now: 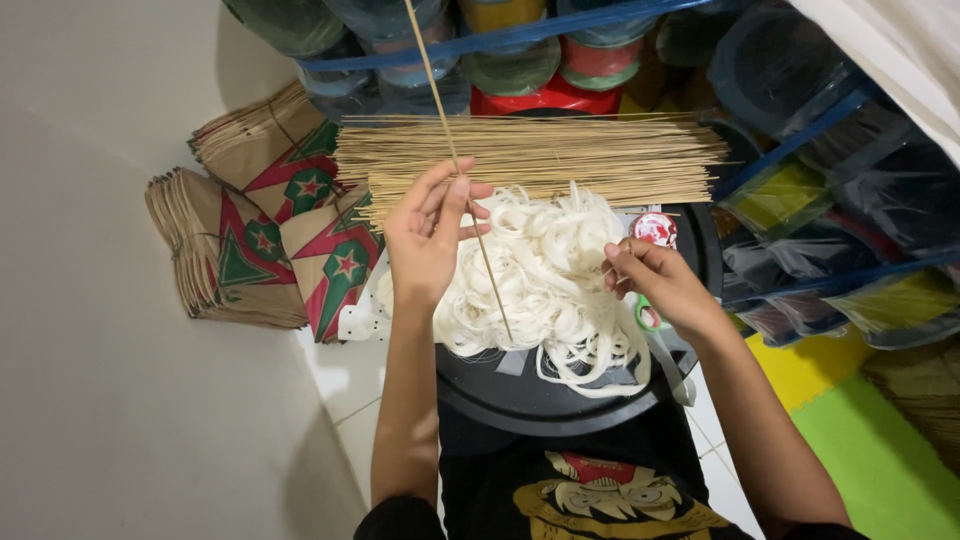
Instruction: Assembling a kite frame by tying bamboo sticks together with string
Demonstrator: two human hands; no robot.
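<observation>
- The left hand (425, 240) holds one thin stick (462, 170). Its fingers (452, 205) are closed around the middle of the stick, with the thumb on the far side.
- The stick is long and straight. It runs up and away from the person, leaning a little to the left at the top. Its lower end points down over the pile of white strips (545, 290).
- The pile of white strips lies on a round black tray (520, 400), which serves as the surface in front of the person. The strips are just to the right of the left hand and touch it.
- The right hand (660, 285) is on the right side of the white pile. Its fingers (625, 262) are pinched nearly shut on something small at the edge of the pile. I think it is a strip, but I cannot tell for sure.
- The left hand is the one nearer to the stick. The right hand is apart from it, across the pile.
- A big bundle of sticks (530, 158) lies sideways at the far side of the tray, behind the white pile.
- Stacks of folded paper (265, 240) with red and green stars sit on the floor, left of the tray.
</observation>
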